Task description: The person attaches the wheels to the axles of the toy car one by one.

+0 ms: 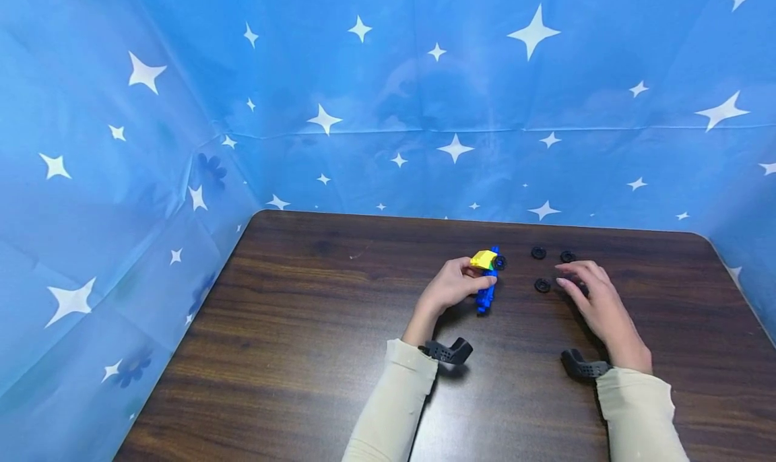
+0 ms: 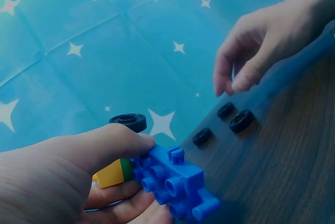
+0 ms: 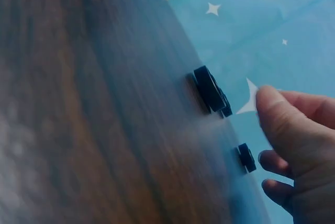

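Note:
In the head view, my left hand (image 1: 451,285) holds a small toy vehicle made of building blocks, with the thumb on its blue base (image 2: 180,174). A yellow block (image 1: 483,258) and a green piece (image 2: 126,169) sit at one end, and a black wheel (image 2: 129,121) is on that end's side. My right hand (image 1: 603,310) hovers over the table to the right, thumb and fingertips apart with nothing between them. Close to its fingertips lie three loose black wheels: a near one (image 1: 542,285), a far left one (image 1: 538,252) and a far right one (image 1: 567,256).
The dark wood-grain table (image 1: 291,327) runs back to a blue star-patterned cloth (image 1: 388,78), which also hangs along the left and right sides. Black wrist mounts (image 1: 448,351) are strapped over both light sleeves.

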`<action>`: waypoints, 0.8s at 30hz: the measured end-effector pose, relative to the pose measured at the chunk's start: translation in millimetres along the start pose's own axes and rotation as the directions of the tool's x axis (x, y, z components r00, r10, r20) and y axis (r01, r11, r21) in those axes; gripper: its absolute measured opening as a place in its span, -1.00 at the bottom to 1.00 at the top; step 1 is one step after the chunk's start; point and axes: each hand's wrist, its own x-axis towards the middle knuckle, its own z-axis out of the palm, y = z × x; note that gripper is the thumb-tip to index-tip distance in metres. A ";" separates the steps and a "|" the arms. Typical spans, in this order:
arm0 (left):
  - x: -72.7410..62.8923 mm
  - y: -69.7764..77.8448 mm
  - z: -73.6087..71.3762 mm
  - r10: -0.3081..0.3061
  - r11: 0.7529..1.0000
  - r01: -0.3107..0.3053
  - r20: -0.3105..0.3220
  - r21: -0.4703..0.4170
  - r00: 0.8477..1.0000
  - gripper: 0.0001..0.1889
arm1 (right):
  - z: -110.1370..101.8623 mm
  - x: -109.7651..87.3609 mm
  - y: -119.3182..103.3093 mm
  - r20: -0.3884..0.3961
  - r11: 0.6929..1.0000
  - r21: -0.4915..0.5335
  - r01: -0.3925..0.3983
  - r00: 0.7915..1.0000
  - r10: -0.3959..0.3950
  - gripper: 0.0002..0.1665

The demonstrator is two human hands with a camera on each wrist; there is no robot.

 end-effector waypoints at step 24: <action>0.6 -1.0 -3.3 0.002 1.000 -0.002 -0.001 -0.011 1.000 -0.69 | 5.2 -2.2 4.4 0.121 0.996 -0.074 -0.048 0.991 0.056 -0.55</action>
